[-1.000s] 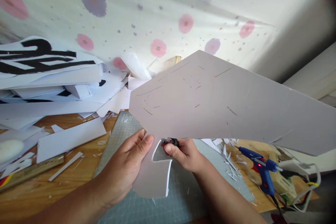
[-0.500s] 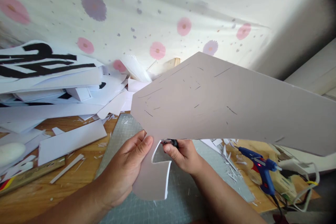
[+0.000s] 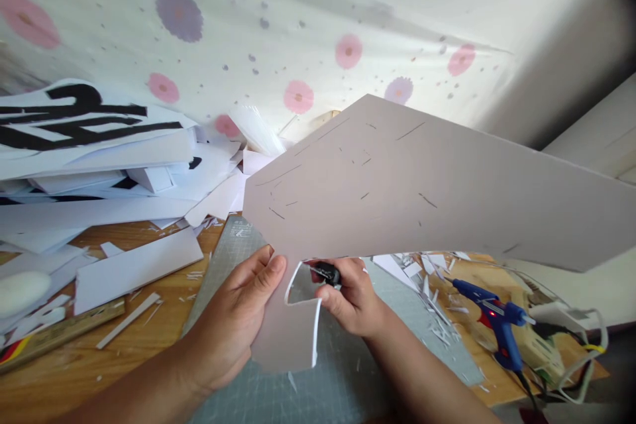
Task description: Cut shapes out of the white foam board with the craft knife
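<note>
A large greyish-white board (image 3: 397, 192) with short dark cut marks is held up above the green cutting mat (image 3: 223, 278). My left hand (image 3: 243, 308) pinches its narrow part, thumb on the near face, beside a curved notch with a white edge. In my right hand (image 3: 350, 295) is a small black tool (image 3: 326, 273), just right of the notch and below the board's lower edge. The tool's tip is hard to make out.
Stacked white boards with black shapes (image 3: 89, 126) lie at the left, near a wooden ruler (image 3: 64, 334) and a white strip (image 3: 139, 265). A blue glue gun (image 3: 497, 321) with a red light stands at the right, beside white scraps (image 3: 432, 291).
The board has shifted slightly left, and its right end has changed tilt. My right hand with the black tool has turned a little and come away from the notch's upper corner.
</note>
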`<state>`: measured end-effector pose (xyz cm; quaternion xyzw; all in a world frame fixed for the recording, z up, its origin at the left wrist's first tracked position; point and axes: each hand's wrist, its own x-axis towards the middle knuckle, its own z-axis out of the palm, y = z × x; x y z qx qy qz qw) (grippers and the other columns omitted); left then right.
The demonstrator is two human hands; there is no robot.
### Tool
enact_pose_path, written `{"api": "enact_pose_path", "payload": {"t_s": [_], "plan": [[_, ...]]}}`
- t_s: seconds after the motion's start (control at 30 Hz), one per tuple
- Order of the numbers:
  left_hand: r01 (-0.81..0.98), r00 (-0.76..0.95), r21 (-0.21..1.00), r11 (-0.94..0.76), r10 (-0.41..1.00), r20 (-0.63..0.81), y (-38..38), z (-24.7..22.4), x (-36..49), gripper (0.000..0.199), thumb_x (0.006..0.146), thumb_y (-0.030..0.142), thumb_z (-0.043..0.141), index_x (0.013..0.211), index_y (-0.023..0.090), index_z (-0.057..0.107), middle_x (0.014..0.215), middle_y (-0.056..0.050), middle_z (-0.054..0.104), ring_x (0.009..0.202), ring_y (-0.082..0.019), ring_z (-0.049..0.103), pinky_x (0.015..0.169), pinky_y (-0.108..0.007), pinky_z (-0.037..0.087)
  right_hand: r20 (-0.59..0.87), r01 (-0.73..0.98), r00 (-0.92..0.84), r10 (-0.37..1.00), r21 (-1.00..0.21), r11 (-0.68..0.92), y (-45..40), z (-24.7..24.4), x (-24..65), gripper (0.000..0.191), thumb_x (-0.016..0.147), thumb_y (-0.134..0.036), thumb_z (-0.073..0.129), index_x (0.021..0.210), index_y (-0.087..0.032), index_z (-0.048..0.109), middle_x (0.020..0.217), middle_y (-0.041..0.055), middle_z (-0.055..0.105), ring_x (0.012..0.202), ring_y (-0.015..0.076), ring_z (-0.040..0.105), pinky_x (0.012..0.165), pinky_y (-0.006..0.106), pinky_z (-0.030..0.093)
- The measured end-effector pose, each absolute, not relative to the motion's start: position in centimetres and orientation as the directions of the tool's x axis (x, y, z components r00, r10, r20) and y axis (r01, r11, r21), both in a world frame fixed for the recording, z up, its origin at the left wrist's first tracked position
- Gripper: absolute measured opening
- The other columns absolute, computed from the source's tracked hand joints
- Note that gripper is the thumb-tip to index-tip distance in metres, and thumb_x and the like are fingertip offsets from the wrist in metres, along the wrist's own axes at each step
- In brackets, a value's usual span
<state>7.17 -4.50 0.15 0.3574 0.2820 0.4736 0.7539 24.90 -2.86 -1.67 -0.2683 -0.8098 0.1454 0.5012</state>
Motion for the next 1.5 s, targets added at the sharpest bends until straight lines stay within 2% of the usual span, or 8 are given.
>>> {"api": "enact_pose_path", "payload": {"t_s": [0.1, 0.23, 0.33, 0.43, 0.53, 0.83, 1.3, 1.5], "plan": [[-0.514, 0.358, 0.818, 0.259, 0.931, -0.070, -4.5, 0.4, 7.2, 0.024, 0.078, 0.044, 0.072, 0.084, 0.022, 0.063, 0.062, 0.004, 0.059, 0.051, -0.009, 0.053, 0.047, -0.017, 0.042, 0.741, 0.347, -0.360, 0.566, -0.457, 0.819, -2.9, -1.4, 24.9, 0.041, 0.096, -0.054, 0.042, 0.106, -0.018, 0.059, 0.079, 0.0040, 0.064, 0.068, 0.0154, 0.058, 0.062, 0.028, 0.046], [-0.501, 0.299, 0.832, 0.239, 0.950, -0.093, -4.8, 0.8, 7.3, 0.028, 0.076, 0.046, 0.075, 0.092, 0.025, 0.064, 0.058, 0.005, 0.058, 0.045, -0.009, 0.051, 0.041, -0.018, 0.038, 0.753, 0.509, -0.316, 0.577, -0.379, 0.773, -3.1, -1.7, 24.6, 0.042, 0.098, -0.053, 0.036, 0.106, -0.018, 0.058, 0.083, 0.0066, 0.068, 0.072, 0.0179, 0.061, 0.064, 0.030, 0.047], [-0.498, 0.264, 0.834, 0.237, 0.958, -0.115, -5.2, 0.9, 7.5, 0.038, 0.075, 0.046, 0.075, 0.106, 0.027, 0.063, 0.071, 0.003, 0.066, 0.055, -0.011, 0.059, 0.047, -0.020, 0.045, 0.808, 0.678, -0.232, 0.542, -0.265, 0.686, -3.0, -2.4, 24.1, 0.045, 0.095, -0.058, 0.041, 0.104, -0.017, 0.059, 0.083, 0.0093, 0.069, 0.074, 0.0215, 0.063, 0.064, 0.033, 0.047], [-0.494, 0.247, 0.835, 0.242, 0.960, -0.132, -5.6, 1.0, 7.8, 0.043, 0.077, 0.044, 0.074, 0.113, 0.026, 0.060, 0.084, -0.001, 0.070, 0.067, -0.015, 0.065, 0.055, -0.022, 0.049, 0.849, 0.733, -0.193, 0.492, -0.208, 0.647, -2.7, -2.7, 23.6, 0.043, 0.092, -0.059, 0.047, 0.099, -0.018, 0.060, 0.074, 0.0069, 0.068, 0.066, 0.0204, 0.062, 0.057, 0.030, 0.045], [-0.494, 0.252, 0.836, 0.240, 0.960, -0.126, -5.8, 1.1, 8.1, 0.045, 0.078, 0.042, 0.073, 0.117, 0.025, 0.058, 0.091, -0.003, 0.072, 0.076, -0.019, 0.068, 0.062, -0.026, 0.051, 0.862, 0.732, -0.163, 0.480, -0.220, 0.644, -2.6, -2.7, 23.4, 0.041, 0.092, -0.057, 0.050, 0.100, -0.019, 0.061, 0.075, 0.0068, 0.068, 0.066, 0.0199, 0.063, 0.055, 0.029, 0.046], [-0.449, 0.151, 0.881, 0.152, 0.984, -0.093, -5.8, 0.9, 8.1, 0.047, 0.078, 0.043, 0.072, 0.118, 0.026, 0.056, 0.100, -0.004, 0.073, 0.089, -0.023, 0.068, 0.072, -0.030, 0.053, 0.801, 0.685, -0.196, 0.566, -0.301, 0.663, -3.0, -2.6, 23.6, 0.032, 0.095, -0.041, 0.048, 0.115, -0.017, 0.057, 0.095, 0.0123, 0.067, 0.083, 0.0237, 0.064, 0.067, 0.036, 0.054], [-0.445, 0.123, 0.882, 0.158, 0.986, -0.115, -5.6, 1.2, 8.0, 0.052, 0.077, 0.045, 0.073, 0.123, 0.027, 0.055, 0.104, -0.005, 0.072, 0.096, -0.025, 0.067, 0.078, -0.030, 0.053, 0.812, 0.607, -0.103, 0.575, -0.406, 0.683, -2.5, -2.6, 23.8, 0.028, 0.092, -0.044, 0.057, 0.099, -0.018, 0.063, 0.083, 0.0073, 0.064, 0.072, 0.0177, 0.061, 0.061, 0.030, 0.051], [-0.451, 0.135, 0.874, 0.179, 0.982, -0.132, -5.6, 1.3, 7.9, 0.047, 0.077, 0.042, 0.074, 0.119, 0.029, 0.057, 0.095, -0.002, 0.073, 0.090, -0.023, 0.068, 0.070, -0.028, 0.053, 0.820, 0.593, -0.084, 0.566, -0.415, 0.690, -2.4, -2.4, 24.1, 0.027, 0.092, -0.044, 0.058, 0.097, -0.019, 0.062, 0.080, 0.0061, 0.063, 0.070, 0.0166, 0.059, 0.059, 0.029, 0.050]]}}
